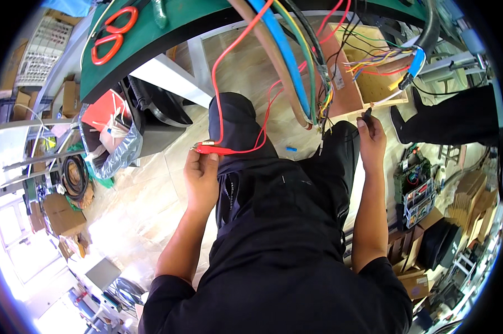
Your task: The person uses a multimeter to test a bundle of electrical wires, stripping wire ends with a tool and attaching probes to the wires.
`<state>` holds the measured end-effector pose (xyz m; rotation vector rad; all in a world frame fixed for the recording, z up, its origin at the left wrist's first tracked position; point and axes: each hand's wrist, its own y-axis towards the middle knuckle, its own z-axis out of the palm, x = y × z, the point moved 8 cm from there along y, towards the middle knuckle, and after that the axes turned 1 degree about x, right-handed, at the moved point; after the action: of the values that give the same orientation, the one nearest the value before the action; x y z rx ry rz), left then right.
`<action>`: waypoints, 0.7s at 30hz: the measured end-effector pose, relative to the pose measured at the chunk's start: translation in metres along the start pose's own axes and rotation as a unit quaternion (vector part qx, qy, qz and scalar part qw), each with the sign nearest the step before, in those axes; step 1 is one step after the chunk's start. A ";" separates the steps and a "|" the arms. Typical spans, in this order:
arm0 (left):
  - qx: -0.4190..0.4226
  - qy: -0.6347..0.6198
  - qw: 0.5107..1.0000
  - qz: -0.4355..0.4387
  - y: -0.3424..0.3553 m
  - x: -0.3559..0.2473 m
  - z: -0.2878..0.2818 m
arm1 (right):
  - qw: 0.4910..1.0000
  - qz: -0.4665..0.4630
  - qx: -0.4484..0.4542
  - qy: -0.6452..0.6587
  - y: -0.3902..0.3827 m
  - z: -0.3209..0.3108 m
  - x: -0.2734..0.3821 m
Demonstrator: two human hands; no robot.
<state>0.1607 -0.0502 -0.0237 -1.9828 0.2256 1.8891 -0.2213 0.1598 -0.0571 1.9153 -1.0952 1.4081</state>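
Pinched between the thumb and fingers of my left hand [201,181] is a red alligator clip [213,149], held above my left thigh. A red wire [218,94] loops from it up toward the bench. My right hand [372,139] is closed on a small black piece [367,114], mostly hidden by the fingertips. Just above it the tip of a white wire [388,99] comes down from a black cable [410,78]; I cannot tell whether they touch. Between my hands hangs a bundle of thick brown, blue [287,61] and green cables, with thin bare-ended wires among them.
On the green bench top [176,19] lie red-handled scissors [115,33]. A wooden box [368,67] stands under the bench, near another person's dark-trousered leg [452,119]. A lined bin [109,131] with scraps is at the left, a tool case [418,192] at the right.
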 end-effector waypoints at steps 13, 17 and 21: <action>-0.052 -0.049 0.991 -0.110 0.019 0.066 -0.039 | 1.000 0.004 0.014 -0.025 0.003 -0.009 -0.006; -0.047 -0.042 0.991 -0.115 0.019 0.067 -0.032 | 0.996 0.007 0.018 -0.082 -0.002 -0.005 0.006; -0.056 0.001 0.995 -0.080 0.017 0.055 -0.027 | 0.999 -0.010 0.009 -0.039 -0.006 -0.010 0.004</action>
<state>0.1836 -0.0681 -0.0802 -2.0096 -0.0386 1.8323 -0.2204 0.1695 -0.0498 2.0035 -1.0989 1.3468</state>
